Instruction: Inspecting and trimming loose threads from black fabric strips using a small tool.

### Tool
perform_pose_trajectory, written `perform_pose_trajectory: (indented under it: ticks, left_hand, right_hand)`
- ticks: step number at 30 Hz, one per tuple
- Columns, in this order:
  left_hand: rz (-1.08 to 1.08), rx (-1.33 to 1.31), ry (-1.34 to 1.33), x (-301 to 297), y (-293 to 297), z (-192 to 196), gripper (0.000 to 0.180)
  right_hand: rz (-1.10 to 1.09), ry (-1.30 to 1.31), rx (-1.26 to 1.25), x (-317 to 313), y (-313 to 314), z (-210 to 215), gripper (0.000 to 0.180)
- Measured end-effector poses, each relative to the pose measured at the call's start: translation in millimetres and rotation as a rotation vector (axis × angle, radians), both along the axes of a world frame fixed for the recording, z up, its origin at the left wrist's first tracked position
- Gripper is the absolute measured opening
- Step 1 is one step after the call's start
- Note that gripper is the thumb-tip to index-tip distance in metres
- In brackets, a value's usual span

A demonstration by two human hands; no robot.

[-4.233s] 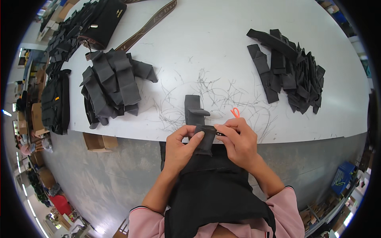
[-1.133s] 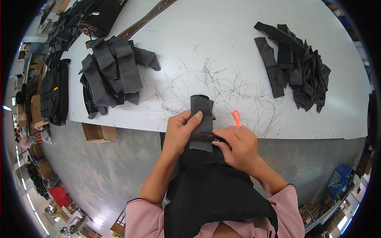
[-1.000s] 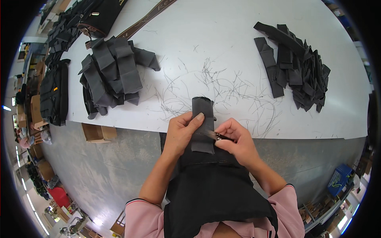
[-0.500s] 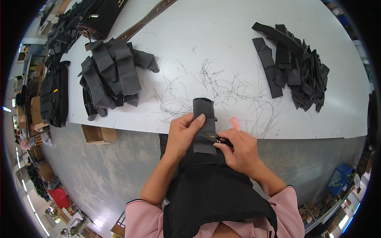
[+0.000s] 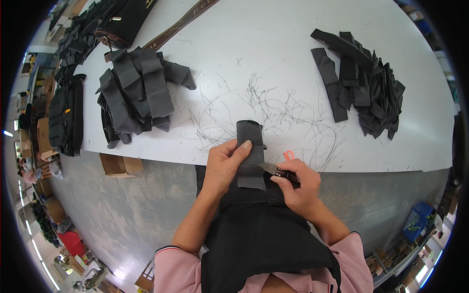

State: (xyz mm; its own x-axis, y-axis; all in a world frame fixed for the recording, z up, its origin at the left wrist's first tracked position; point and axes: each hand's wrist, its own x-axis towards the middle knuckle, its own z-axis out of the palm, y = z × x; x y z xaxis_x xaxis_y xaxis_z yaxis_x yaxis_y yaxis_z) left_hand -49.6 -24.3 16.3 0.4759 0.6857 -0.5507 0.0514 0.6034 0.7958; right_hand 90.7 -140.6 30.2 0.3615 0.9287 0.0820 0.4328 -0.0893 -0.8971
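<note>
My left hand (image 5: 225,164) pinches a dark grey fabric strip (image 5: 250,146) at the near edge of the white table (image 5: 273,58), thumb lying along the strip's face. My right hand (image 5: 299,188) holds a small thread snip (image 5: 274,170) with an orange handle loop, its blades pointing at the strip's right edge. Loose cut threads (image 5: 273,110) lie scattered on the table just beyond both hands.
A heap of folded grey strips (image 5: 137,93) sits at the left, a pile of black strips (image 5: 364,83) at the right. A brown strap (image 5: 178,19) and black bags (image 5: 122,14) lie at the far left. Cardboard boxes (image 5: 117,165) stand on the floor below the table edge.
The right hand slid down and to the right, and the snip's blades now meet the strip's right edge. The left hand kept its hold on the strip.
</note>
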Motion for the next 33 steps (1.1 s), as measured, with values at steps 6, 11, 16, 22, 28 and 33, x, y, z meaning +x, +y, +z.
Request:
perform_pose_trajectory:
  ticks: [6, 11, 16, 22, 28, 33]
  left_hand:
    - [0.031, -0.033, -0.023, -1, 3, 0, 0.025]
    - [0.055, -0.064, -0.028, -1, 8, 2, 0.025]
    - [0.037, -0.038, -0.045, 1, 5, 0, 0.024]
    - [0.047, 0.018, -0.009, 4, 2, 2, 0.023]
    - [0.056, 0.003, -0.018, -1, 6, -1, 0.022]
    - [0.118, -0.279, -0.177, -4, 9, -5, 0.021]
  right_hand:
    - [-0.028, 0.07, -0.05, 0, 4, 8, 0.021]
    - [-0.055, 0.047, 0.031, 4, 2, 7, 0.02]
    - [0.031, -0.103, -0.049, 3, 6, 11, 0.02]
    - [0.13, -0.255, -0.046, 2, 15, 18, 0.022]
    - [0.09, -0.012, -0.1, 2, 12, 7, 0.021]
    - [-0.062, 0.401, -0.068, -1, 9, 8, 0.028]
